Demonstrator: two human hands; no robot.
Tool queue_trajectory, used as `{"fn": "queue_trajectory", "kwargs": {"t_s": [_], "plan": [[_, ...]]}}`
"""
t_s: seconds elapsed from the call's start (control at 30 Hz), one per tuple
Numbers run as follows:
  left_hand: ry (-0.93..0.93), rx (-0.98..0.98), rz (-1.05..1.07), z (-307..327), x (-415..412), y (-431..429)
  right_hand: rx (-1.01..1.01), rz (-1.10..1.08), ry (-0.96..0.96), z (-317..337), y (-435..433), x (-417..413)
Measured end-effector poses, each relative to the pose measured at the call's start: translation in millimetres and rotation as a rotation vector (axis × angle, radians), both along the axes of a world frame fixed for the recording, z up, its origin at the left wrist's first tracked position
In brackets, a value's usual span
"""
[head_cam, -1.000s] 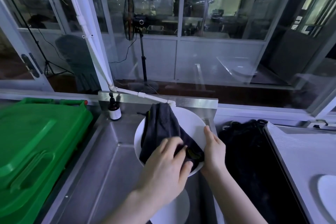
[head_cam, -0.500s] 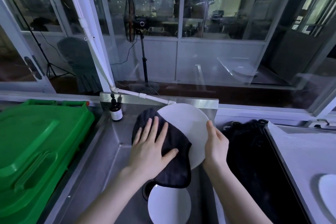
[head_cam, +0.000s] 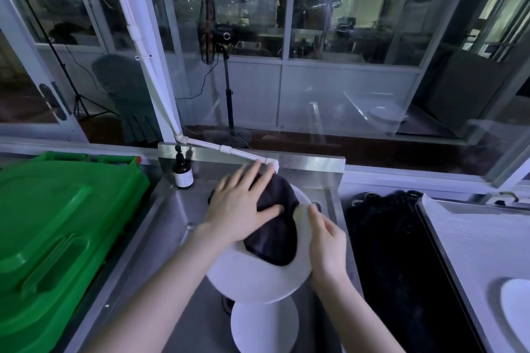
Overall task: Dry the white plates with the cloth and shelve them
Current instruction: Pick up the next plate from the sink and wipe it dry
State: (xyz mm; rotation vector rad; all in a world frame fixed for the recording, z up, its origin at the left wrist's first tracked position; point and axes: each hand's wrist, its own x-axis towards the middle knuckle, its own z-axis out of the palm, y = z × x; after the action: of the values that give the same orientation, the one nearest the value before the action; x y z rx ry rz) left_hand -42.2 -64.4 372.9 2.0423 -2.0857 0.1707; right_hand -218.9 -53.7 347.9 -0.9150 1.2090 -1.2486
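Note:
A white plate (head_cam: 258,278) is held above the steel sink (head_cam: 149,238). My right hand (head_cam: 325,241) grips its right rim, thumb on the upper face. A dark cloth (head_cam: 275,226) lies on the plate's far half. My left hand (head_cam: 243,203) presses flat on the cloth with straight, spread fingers. A second white plate (head_cam: 263,324) lies in the sink bottom below the held one. Part of a third white plate (head_cam: 516,309) shows at the right edge on the white counter.
A green plastic bin lid (head_cam: 57,232) fills the left side. A small brown pump bottle (head_cam: 182,173) stands at the sink's back left corner. A white pipe tap (head_cam: 229,150) runs to the sink's back. A black bag (head_cam: 395,252) lies right of the sink. Glass windows rise behind.
My left hand slid the cloth from the plate's left side up to its far part. The plate tipped flatter, and its near face is now bare.

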Motion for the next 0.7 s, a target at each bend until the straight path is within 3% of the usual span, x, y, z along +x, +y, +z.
{"fn": "queue_trajectory", "kwargs": {"t_s": [0.07,0.13,0.23,0.33,0.57,0.63,0.7], "plan": [[0.206,0.073,0.147,-2.5,13.9,4.2,-0.044,-0.072,-0.014,6.6,-11.3,-15.3],[0.583,0.119,0.220,-10.5,17.9,14.1,-0.088,-0.091,-0.003,15.1,-22.4,-29.4],[0.886,-0.008,0.236,-17.8,11.0,23.3,-0.111,-0.011,0.084,19.9,-32.4,-38.3],[0.862,-0.125,0.215,-1.7,13.8,18.6,-0.187,0.113,0.154,20.6,-34.1,-44.2],[0.414,0.186,-0.174,37.5,11.7,4.2,-0.543,0.546,0.721,33.6,-29.2,-23.6],[0.496,0.202,-0.183,33.2,10.3,5.6,-0.602,0.574,0.816,38.7,-30.9,-19.1],[0.750,0.135,-0.090,25.0,13.2,11.3,-0.608,0.533,0.814,44.9,-35.3,-23.2]]}}
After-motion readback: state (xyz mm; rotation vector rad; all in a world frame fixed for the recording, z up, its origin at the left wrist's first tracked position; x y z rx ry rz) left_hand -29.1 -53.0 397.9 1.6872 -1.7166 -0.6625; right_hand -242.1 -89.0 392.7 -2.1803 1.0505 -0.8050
